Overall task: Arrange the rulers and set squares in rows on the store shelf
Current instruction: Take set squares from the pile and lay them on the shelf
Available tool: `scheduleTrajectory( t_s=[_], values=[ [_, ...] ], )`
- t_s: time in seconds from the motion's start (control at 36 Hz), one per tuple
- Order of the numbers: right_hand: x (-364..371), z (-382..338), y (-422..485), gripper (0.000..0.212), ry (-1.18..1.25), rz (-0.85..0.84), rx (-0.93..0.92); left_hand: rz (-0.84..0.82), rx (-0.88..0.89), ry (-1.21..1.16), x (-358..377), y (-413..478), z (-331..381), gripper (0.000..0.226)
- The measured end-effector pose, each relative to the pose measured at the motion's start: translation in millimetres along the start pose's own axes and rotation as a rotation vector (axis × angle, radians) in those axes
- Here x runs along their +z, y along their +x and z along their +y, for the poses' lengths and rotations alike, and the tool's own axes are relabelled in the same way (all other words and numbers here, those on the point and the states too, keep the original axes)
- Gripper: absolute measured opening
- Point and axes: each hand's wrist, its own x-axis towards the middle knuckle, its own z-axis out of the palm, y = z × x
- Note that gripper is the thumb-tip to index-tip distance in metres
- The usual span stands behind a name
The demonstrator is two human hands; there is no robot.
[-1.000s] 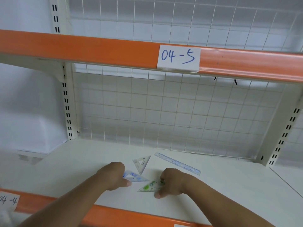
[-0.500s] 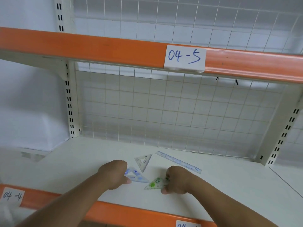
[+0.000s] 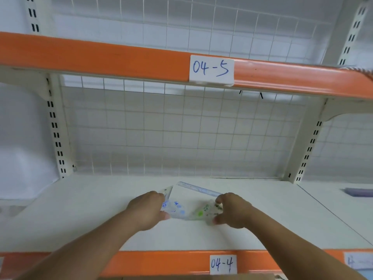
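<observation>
A white shelf (image 3: 80, 209) had a wire grid back (image 3: 181, 134) and slotted uprights (image 3: 57, 138); orange edge strips (image 3: 101, 55) carried handwritten labels (image 3: 211, 70). A blurred purplish thing (image 3: 359, 191), perhaps a box, lay far right.

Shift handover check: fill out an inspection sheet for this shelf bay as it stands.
Surface: white shelf with an orange front edge that carries the 04-4 label.
Job's things: blue-printed set square and green-printed set square, tips nearly meeting; clear ruler slanted behind them; clear set square partly hidden by the left hand.
Clutter: blurred purple item on the neighbouring shelf, right.
Hands: left hand grips the blue-printed set square; right hand pinches the green-printed one.
Cables: nothing seen.
Surroundings: wire grid back; upper shelf edge with the 04-5 label.
</observation>
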Motion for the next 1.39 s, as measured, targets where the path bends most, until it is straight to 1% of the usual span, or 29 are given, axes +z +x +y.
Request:
scheduleTrajectory(
  t_s=[0.14,0.28,0.44,0.53,0.81,1.08,1.22,1.25,1.33,1.39],
  values=[
    [1,14,-14,0.056,0.009,0.019,0.056,0.0,0.063,0.011,0,1,13,0.043],
    [-2,33,-27,0.059,0.02,0.024,0.113,-0.001,0.096,0.01,2,2,29,0.044],
    [-8,66,-44,0.057,0.022,0.047,0.161,0.006,0.149,0.028,1,5,66,0.045],
    [-14,89,-53,0.061,0.012,0.062,0.183,0.004,0.172,0.025,3,8,92,0.047],
    [-34,201,-94,0.066,-0.008,0.068,0.218,0.0,0.229,0.012,17,12,214,0.047],
    [-57,328,-148,0.054,-0.064,0.066,0.26,0.013,0.258,-0.021,38,5,350,0.05],
    [-65,386,-174,0.043,-0.054,0.041,0.279,0.014,0.274,-0.025,49,0,410,0.05],
    [-66,396,-179,0.044,-0.054,0.037,0.281,0.007,0.279,-0.026,51,0,421,0.05],
    [-70,424,-193,0.058,-0.045,0.041,0.296,-0.01,0.298,-0.02,56,1,453,0.05],
    [-71,441,-203,0.062,-0.034,0.041,0.314,-0.017,0.321,-0.012,58,2,473,0.05]
  ],
)
